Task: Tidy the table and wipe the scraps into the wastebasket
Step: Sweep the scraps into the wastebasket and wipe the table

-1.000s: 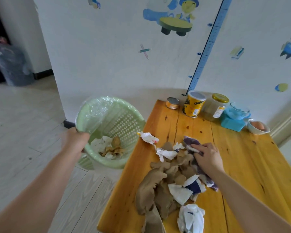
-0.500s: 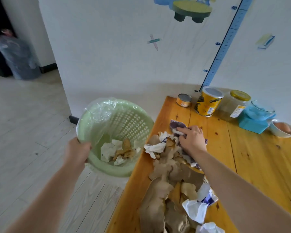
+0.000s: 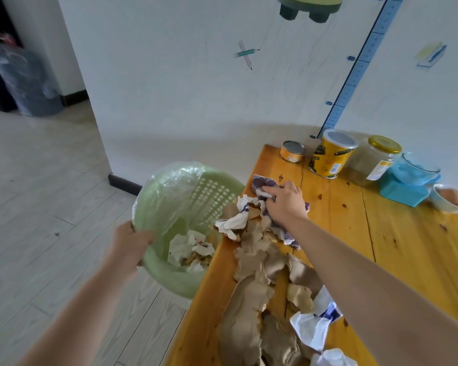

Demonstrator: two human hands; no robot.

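Note:
My left hand grips the near rim of a pale green wastebasket with a clear liner, held tilted against the left edge of the wooden table. Crumpled paper lies inside it. My right hand presses a purple-and-white cloth onto the table at that edge, against a heap of brown and white paper scraps. A white scrap hangs over the edge above the basket. More scraps trail toward me along the table.
At the table's back stand a small tin, a yellow can, a glass jar, a blue box with a glass bowl and a white bowl holding an egg. White wall behind; pale floor at left.
My right hand has pushed the cloth and scraps leftward to the table's edge. The basket has come closer under the edge, and more paper lies in it.

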